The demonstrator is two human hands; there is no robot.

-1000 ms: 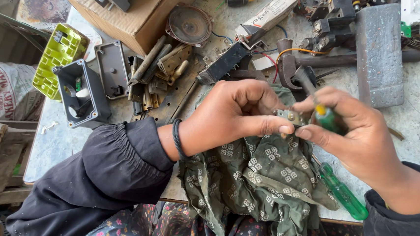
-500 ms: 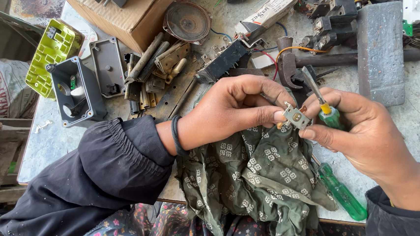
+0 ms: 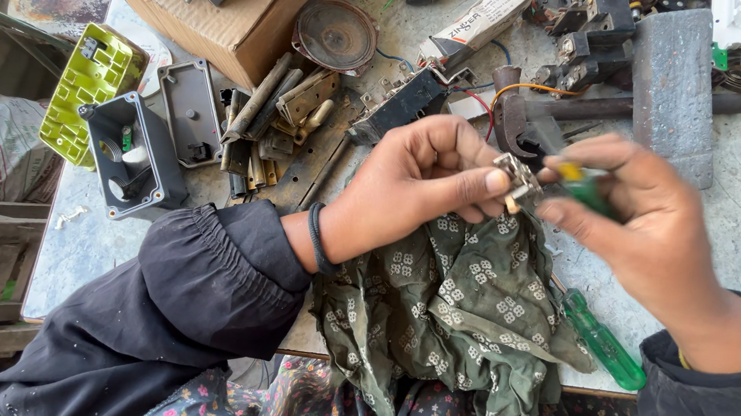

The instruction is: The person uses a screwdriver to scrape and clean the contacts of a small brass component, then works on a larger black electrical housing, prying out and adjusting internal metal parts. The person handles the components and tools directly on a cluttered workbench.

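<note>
Small metal part (image 3: 512,176), silvery, maybe a switch or connector piece, held above the desk (image 3: 739,221) over a green patterned cloth (image 3: 459,314). Left hand (image 3: 415,189) has its grip closed on the part, pinched between thumb and fingertips. Right hand (image 3: 639,222) has its grip closed around a green-handled screwdriver (image 3: 587,190), tip end aimed at the part; actual tip contact is hidden and blurred, can't tell. Progress, judged: tool work on the part looks under way, part looks to be in one piece, nothing set aside from it that I can see.

A second green screwdriver (image 3: 604,342) lies on the desk by the cloth edge. Containers: dark grey plastic housing (image 3: 135,157), open, holds small white and green bits. Its flat grey lid (image 3: 188,113) lies beside it. Yellow-green moulded tray (image 3: 92,89) is tilted at the desk edge, contents unclear. Cardboard box (image 3: 240,16) has a dark grey item on top. Hammer (image 3: 647,101) is well apart, near a round speaker cone (image 3: 335,33).
</note>
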